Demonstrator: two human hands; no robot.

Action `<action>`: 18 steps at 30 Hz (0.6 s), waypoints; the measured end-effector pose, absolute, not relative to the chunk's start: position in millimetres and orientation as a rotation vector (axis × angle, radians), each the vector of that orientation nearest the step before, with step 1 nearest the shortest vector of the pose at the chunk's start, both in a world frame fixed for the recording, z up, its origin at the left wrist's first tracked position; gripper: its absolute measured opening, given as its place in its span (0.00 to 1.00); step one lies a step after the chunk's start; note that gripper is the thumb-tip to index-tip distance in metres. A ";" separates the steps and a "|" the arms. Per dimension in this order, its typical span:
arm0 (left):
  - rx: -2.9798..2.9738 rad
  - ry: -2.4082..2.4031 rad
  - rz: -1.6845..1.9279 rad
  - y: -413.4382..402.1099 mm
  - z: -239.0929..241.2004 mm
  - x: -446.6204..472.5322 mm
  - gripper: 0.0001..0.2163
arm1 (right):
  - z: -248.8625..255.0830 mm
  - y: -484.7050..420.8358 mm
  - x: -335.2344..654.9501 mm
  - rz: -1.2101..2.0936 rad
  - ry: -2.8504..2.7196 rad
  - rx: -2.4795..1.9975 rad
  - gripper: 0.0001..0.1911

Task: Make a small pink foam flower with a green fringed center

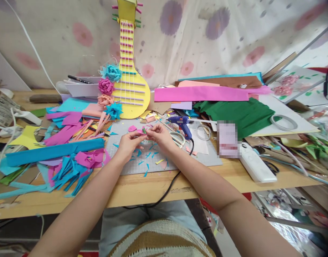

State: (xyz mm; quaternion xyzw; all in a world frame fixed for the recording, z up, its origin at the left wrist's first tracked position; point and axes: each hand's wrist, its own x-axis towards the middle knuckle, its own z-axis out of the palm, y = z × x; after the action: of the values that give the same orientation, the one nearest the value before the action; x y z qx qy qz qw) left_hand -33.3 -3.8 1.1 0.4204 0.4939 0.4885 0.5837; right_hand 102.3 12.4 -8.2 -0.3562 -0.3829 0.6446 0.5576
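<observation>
Over the grey cutting mat [210, 157], my left hand [129, 144] and my right hand [159, 136] meet at their fingertips. Both are closed in a pinch on a small pink paper piece [139, 131], with a bit of green showing between the fingers. The fingers hide most of its shape. Just behind my left hand lies a loose pink paper petal [132, 128]. Blue paper scraps [148, 166] are strewn on the mat beneath. To the right of my right hand are a blue glue gun [181, 125] and pale-handled scissors [179, 139].
A yellow paper lute [132, 96] with paper flowers [106, 86] leans at the back. Cut crepe paper [70, 173] heaps up on the left. Green crepe paper [241, 116], a tape roll [283, 122] and a white power strip [256, 164] lie right. The glue gun's cord [169, 189] crosses the front edge.
</observation>
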 end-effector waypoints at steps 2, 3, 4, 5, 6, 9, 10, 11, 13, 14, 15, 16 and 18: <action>0.983 1.148 1.148 -3.5 0.5 -32.7 0.17 | -6.4 11.5 102.5 1.523 -0.906 -0.835 0.24; 0.984 1.149 1.155 -3.3 0.1 -32.6 0.17 | -5.5 11.1 102.7 1.522 -0.909 -0.831 0.24; 0.985 1.150 1.162 -3.1 -0.2 -32.6 0.17 | -4.6 10.6 102.9 1.522 -0.915 -0.829 0.24; 0.988 1.151 1.168 -3.0 -0.4 -32.7 0.17 | -3.8 10.4 103.1 1.522 -0.921 -0.829 0.24; 0.996 1.150 1.173 -2.9 -0.6 -32.9 0.17 | -3.2 10.3 103.3 1.522 -0.927 -0.829 0.24; 1.042 1.143 1.182 -3.2 -0.6 -33.7 0.17 | -2.9 11.4 103.9 1.519 -0.937 -0.829 0.25; 1.060 1.139 1.183 -3.4 -0.5 -33.9 0.17 | -3.2 12.1 104.1 1.512 -0.937 -0.828 0.26; 1.077 1.134 1.183 -3.5 -0.5 -34.0 0.18 | -3.4 12.6 104.3 1.504 -0.938 -0.827 0.26; 1.105 1.127 1.187 -3.7 -0.8 -34.0 0.18 | -3.8 13.1 104.7 1.484 -0.943 -0.827 0.26; 1.115 1.127 1.193 -3.6 -1.2 -33.8 0.17 | -3.8 12.9 104.8 1.473 -0.947 -0.828 0.26; 1.123 1.129 1.203 -3.5 -1.8 -33.7 0.17 | -3.6 12.5 104.9 1.461 -0.953 -0.830 0.25; 1.131 1.134 1.213 -3.3 -2.6 -33.6 0.16 | -3.4 12.0 105.0 1.450 -0.962 -0.833 0.25; 1.150 1.145 1.228 -2.8 -4.2 -33.6 0.15 | -2.7 10.9 105.0 1.430 -0.983 -0.836 0.24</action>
State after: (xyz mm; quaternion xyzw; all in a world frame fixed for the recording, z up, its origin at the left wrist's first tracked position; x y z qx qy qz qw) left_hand -33.6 -2.8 -4.2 0.4806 0.4788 0.5135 0.5254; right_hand 105.0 10.9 -2.7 -0.3564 -0.4188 0.6096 0.5710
